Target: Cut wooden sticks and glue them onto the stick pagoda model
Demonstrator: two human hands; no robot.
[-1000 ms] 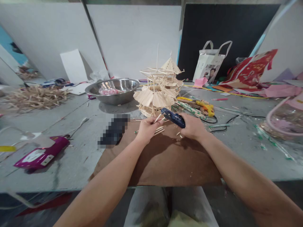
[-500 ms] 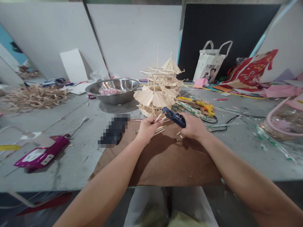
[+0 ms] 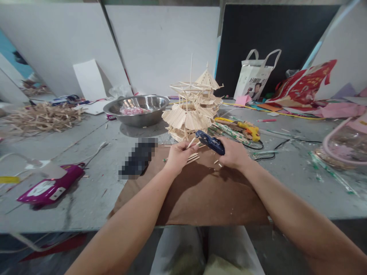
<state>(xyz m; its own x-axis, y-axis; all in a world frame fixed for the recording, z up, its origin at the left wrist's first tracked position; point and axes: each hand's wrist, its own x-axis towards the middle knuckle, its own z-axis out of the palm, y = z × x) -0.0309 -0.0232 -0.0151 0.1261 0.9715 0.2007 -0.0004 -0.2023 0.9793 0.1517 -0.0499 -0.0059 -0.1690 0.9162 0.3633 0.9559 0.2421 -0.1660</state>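
My left hand (image 3: 179, 154) is closed, pinching thin wooden sticks (image 3: 192, 142) between thumb and fingers above a brown sheet (image 3: 212, 202). My right hand (image 3: 234, 153) wraps round a dark blue hand tool (image 3: 210, 142); its exact kind is unclear. The tool's front end points left, close to the tips of the held sticks; I cannot tell whether they touch. More cut sticks (image 3: 192, 158) lie on the sheet beside my left hand. Short stick bits (image 3: 216, 162) are under my right hand. Just beyond both hands stands a pagoda-like model (image 3: 197, 120) built of sticks.
A steel basin (image 3: 137, 121) stands back left, near a heap of wooden sticks (image 3: 43, 117). Left are a pixelated dark object (image 3: 139, 158) and a purple power strip (image 3: 53, 185). Right are a yellow glue gun (image 3: 249, 130), cables and a clear plastic container (image 3: 348, 141).
Almost nothing differs. Both hands keep their hold on the sticks and the blue tool, with only a tiny shift of the tool.
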